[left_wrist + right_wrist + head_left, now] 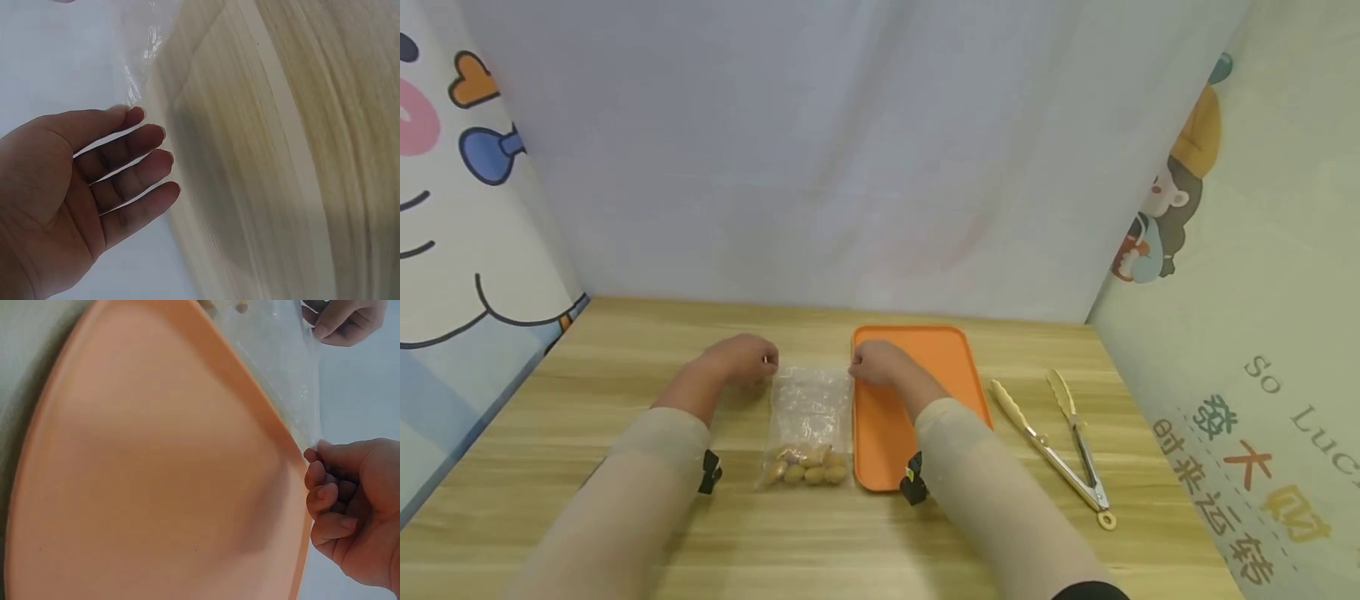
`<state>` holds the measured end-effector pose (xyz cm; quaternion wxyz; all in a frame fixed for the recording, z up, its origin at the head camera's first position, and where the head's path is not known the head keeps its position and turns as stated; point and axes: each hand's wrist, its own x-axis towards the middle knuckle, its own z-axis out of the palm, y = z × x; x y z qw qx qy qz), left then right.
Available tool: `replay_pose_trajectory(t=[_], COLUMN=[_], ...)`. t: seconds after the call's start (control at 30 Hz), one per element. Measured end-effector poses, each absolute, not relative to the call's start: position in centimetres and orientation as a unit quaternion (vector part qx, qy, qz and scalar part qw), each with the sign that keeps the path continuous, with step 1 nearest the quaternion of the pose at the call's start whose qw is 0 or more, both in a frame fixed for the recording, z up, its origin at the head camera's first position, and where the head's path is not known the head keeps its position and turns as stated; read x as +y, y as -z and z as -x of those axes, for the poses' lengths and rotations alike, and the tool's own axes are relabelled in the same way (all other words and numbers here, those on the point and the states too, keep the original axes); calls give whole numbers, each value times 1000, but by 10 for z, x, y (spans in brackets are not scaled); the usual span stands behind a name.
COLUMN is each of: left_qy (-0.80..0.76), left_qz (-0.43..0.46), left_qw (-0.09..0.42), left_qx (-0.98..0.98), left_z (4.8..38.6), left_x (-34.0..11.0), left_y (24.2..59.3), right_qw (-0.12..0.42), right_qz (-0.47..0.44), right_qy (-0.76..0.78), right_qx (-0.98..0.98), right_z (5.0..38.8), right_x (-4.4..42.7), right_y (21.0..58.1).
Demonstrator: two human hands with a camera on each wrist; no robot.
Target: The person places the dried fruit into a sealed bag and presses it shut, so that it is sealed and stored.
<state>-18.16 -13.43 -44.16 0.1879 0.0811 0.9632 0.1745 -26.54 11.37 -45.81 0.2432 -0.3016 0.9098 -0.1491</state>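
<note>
A clear plastic bag (811, 410) stretches between the two hands, with several tan, roundish pieces (814, 475) gathered at its bottom; their kind is hard to tell. Thumb and forefinger of the left hand (743, 358) pinch the bag's top left corner, and in the left wrist view that hand's other fingers (140, 175) extend loosely. At the top right corner the right hand (883, 364) pinches the bag, its other fingers (331, 528) curled in the right wrist view. The right hand is over the left edge of an orange tray (887, 450).
Metal tongs (1060, 454) with cream-coloured tips lie spread on the wooden table (820, 550), right of the tray. Behind the table hangs a pale curtain (790, 167). Printed cloths flank it, one on the left (482, 225) and one on the right (1262, 250).
</note>
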Motion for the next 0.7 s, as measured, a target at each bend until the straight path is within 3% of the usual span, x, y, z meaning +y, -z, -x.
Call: replay_pose_trajectory(t=[0.17,0.37,0.53,0.7], left_qy=[-191,-285,-284,-221], left_qz=[-53,-14,-29,-52], left_qw=[145,41,-34,-77], left_qx=[969,958,958,971], left_z=[180,170,144,117], left_x=[-132,-110,-85,-60], left_y=[450,443,444,437], right_qw=[233,172,109,14], right_qz=[275,256,277,321], right_qy=[169,266,289,216], right_qx=[917,913,910,922], right_z=[261,258,239,215], right_x=[123,169,208,230], right_y=[451,426,416,417])
